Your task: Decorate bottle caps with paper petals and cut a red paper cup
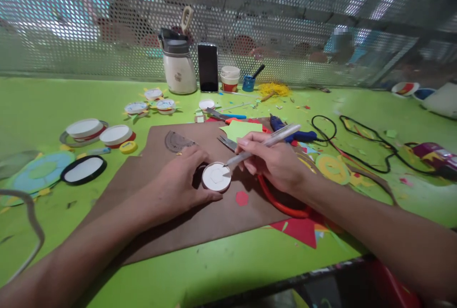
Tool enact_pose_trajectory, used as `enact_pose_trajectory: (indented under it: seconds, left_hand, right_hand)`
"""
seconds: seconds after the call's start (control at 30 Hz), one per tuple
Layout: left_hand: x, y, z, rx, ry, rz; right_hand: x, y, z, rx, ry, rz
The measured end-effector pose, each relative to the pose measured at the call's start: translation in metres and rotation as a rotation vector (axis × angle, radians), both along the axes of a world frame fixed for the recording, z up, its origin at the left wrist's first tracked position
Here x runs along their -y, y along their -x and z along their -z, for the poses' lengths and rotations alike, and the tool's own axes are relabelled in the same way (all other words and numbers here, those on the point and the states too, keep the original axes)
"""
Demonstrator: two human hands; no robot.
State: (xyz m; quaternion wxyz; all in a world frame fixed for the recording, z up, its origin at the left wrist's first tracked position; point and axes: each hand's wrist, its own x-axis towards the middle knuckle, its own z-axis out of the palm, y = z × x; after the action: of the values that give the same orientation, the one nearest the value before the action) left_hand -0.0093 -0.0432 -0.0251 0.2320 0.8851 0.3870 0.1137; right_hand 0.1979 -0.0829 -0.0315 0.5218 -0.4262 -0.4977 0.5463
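My left hand (185,174) curls around a small round white disc with a brownish rim (214,183), thumb and fingers at its edge. A faint angular outline shows on the disc's white face. In my right hand (266,155) is a white pen (274,136), its tip touching the disc. Scissors with a red-orange handle (276,202) are under my right hand; whether its fingers touch them cannot be told. A small red paper hexagon (242,198) lies beside the disc on brown cardboard (171,227). Beyond my left fingers is a protractor (177,141).
Several white round lids (116,134) lie at left, near a black ring with a white face (84,170). A blue glue gun (303,135) with black cable, a jug (179,72), a phone (207,67) and a blue paint pot (249,83) stand farther back. Perforated mesh (124,27) borders the table.
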Motion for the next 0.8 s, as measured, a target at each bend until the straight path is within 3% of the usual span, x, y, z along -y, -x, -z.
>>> enact_pose_trajectory:
  seconds: [0.53, 0.8]
  left_hand:
    - [0.006, 0.002, -0.011, -0.03, -0.014, 0.079]
    - [0.003, 0.004, -0.002, 0.017, -0.001, 0.062]
  right_hand:
    - [0.006, 0.004, 0.005, 0.041, 0.033, -0.075]
    - [0.01, 0.007, 0.0, 0.149, 0.061, -0.086]
